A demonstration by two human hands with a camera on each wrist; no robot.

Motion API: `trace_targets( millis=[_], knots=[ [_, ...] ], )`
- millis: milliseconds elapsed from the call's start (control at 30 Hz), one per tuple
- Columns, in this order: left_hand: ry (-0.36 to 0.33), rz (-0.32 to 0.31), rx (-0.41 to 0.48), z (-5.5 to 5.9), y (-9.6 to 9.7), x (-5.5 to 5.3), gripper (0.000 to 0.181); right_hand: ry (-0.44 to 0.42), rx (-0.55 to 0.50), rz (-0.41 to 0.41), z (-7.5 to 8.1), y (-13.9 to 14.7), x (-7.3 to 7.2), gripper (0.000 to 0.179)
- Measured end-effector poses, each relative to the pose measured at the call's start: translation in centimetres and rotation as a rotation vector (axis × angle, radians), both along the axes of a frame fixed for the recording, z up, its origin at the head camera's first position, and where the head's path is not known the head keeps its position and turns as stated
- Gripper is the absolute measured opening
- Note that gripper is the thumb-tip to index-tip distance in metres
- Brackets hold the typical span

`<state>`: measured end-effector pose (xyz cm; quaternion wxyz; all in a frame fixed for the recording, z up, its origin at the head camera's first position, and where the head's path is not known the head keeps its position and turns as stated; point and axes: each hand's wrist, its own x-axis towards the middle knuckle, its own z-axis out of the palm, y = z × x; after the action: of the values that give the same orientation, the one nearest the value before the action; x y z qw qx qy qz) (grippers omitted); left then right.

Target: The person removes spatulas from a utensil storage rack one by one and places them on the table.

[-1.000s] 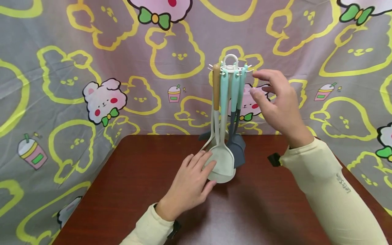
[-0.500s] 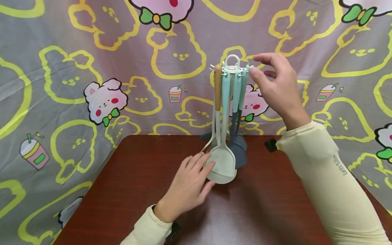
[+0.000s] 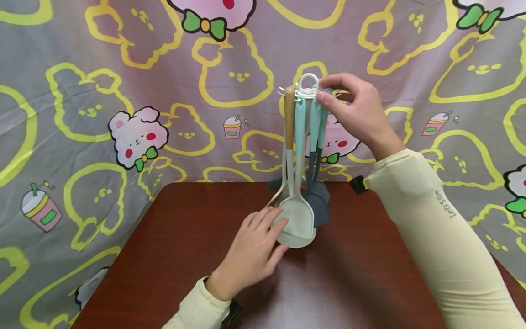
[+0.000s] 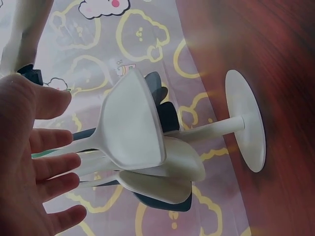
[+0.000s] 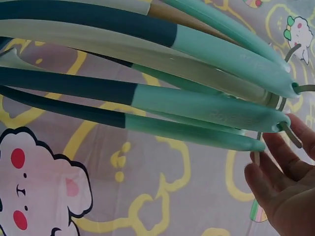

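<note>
A white utensil rack (image 3: 297, 241) stands upright on the table, several kitchen tools hanging from its top hooks. In front hangs a pale turner (image 3: 297, 214) with a mint handle; a dark turner (image 3: 319, 208) is to its right, a wooden handle (image 3: 290, 119) to its left. My left hand (image 3: 248, 251), fingers extended and spread, is beside the pale turner and overlaps its edge in the head view. My right hand (image 3: 363, 109) is at the rack's top, thumb and forefinger apart beside the white ring (image 3: 308, 77). In the right wrist view its fingers (image 5: 283, 152) reach behind a hook.
The dark red-brown tabletop (image 3: 185, 237) ends just behind the rack. A patterned curtain (image 3: 230, 151) with cartoon bears hangs behind and along the left side. The rack's round base (image 4: 246, 120) and pole (image 4: 211, 130) show below the tools in the left wrist view.
My right hand has first risen, then moved left to the top of the rack, next to the ring. The left hand stays by the pale turner, and the hanging tools look the same.
</note>
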<state>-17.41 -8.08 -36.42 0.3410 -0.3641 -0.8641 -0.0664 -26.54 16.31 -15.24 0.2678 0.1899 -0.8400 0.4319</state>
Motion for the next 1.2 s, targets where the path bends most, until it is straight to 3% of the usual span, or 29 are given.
trace_targets(
  millis=[500, 733, 933, 1200],
  knots=[
    [-0.087, -0.006, -0.009, -0.5, 0.1, -0.2, 0.044, 0.176, -0.104, 0.074, -2.1, 0.4, -1.8, 0.032],
    [-0.061, -0.01, -0.007, -0.6, 0.2, -0.4, 0.045, 0.195, -0.171, 0.091, -2.6, -0.3, -2.3, 0.035],
    [-0.078, -0.022, 0.002, -0.6, 0.4, -0.5, 0.045, 0.21, -0.203, 0.091, -3.0, -0.7, -2.5, 0.035],
    [-0.075, -0.037, 0.028, -0.7, 0.5, -0.7, 0.043, 0.279, -0.254, 0.079, -3.5, -1.3, -2.8, 0.038]
  ],
)
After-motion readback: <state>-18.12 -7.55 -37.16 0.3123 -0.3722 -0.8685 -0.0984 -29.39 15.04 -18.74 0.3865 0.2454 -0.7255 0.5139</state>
